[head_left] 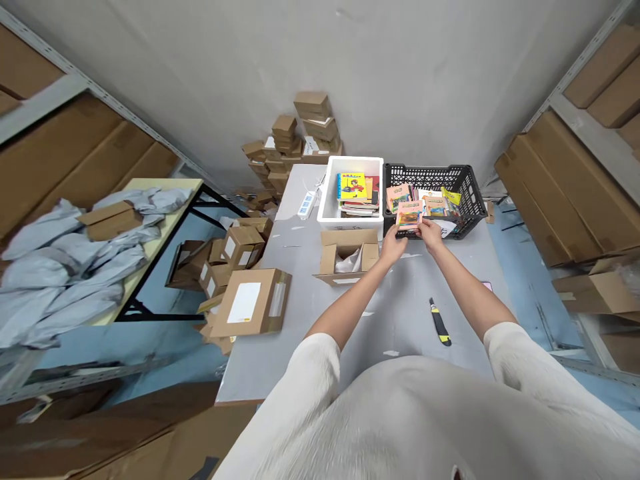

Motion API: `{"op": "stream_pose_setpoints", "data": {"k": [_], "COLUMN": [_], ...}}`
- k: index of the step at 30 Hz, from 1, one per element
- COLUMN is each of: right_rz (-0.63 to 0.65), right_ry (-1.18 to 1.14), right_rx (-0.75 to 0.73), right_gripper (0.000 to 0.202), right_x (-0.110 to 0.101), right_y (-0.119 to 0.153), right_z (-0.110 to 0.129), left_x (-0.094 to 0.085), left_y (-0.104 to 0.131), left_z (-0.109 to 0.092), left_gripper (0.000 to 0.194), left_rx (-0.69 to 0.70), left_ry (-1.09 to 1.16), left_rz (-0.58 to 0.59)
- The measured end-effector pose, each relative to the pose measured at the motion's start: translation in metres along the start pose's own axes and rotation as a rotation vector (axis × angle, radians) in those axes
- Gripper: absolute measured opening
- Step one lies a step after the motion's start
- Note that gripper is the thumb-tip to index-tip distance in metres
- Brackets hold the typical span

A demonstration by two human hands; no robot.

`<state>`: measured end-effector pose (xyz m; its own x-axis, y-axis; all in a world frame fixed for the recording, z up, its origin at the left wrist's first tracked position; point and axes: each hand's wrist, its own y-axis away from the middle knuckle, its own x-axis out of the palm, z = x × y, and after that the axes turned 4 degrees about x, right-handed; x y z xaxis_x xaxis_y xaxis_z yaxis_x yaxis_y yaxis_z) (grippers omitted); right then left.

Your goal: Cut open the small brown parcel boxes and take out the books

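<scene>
Between my two hands is a small pink-orange booklet (pixel 409 215) with a colourful picture, held over the near rim of a black plastic crate (pixel 470 190). My left hand (pixel 393 247) pinches its lower left edge, and my right hand (pixel 430 235) grips the lower right. Inside the crate lie several similar booklets (pixel 399 195) and a yellow packet (pixel 451 197). Left of the crate, touching it or nearly so, stands a white foam box (pixel 327 200) with books, a yellow one (pixel 352 187) on top. An open cardboard box (pixel 349 238) with white wrapping inside sits nearest my left forearm.
A utility knife (pixel 440 323) lies on the grey table (pixel 310 300) in front of me. A closed carton (pixel 253 301) stands at its left edge. A power strip (pixel 307 205) lies beside the foam box. Grey mailing bags (pixel 60 267) cover a side table; boxes (pixel 313 107) are stacked by the wall.
</scene>
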<state>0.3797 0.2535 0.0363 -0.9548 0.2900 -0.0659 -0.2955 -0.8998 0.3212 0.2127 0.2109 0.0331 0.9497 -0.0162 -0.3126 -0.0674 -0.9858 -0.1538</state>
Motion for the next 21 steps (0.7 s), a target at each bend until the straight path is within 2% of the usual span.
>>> {"op": "stream_pose_setpoints", "data": {"k": [6,9,15,21], "right_rz": [0.082,0.117,0.149,0.176], "right_ry": [-0.094,-0.086,-0.035,0.04], "right_rx": [-0.012,-0.02,0.021,0.07], "right_gripper": [0.049,0.047,0.036,0.023], "right_x": [0.008,0.01,0.008,0.004], "right_y": [-0.022,-0.02,0.006,0.047], "right_z": [0.001,-0.001,-0.011,-0.023], "left_x": [-0.003,-0.004,-0.009,-0.03], "left_y": [-0.008,-0.003,0.012,0.04], "left_z": [0.012,0.017,0.016,0.008], "left_gripper": [0.055,0.051,0.049,0.047], "left_rx": [-0.011,-0.035,-0.047,-0.039], "left_ry": [0.005,-0.004,0.005,-0.025], "left_rz": [0.016,0.034,0.058,0.068]}}
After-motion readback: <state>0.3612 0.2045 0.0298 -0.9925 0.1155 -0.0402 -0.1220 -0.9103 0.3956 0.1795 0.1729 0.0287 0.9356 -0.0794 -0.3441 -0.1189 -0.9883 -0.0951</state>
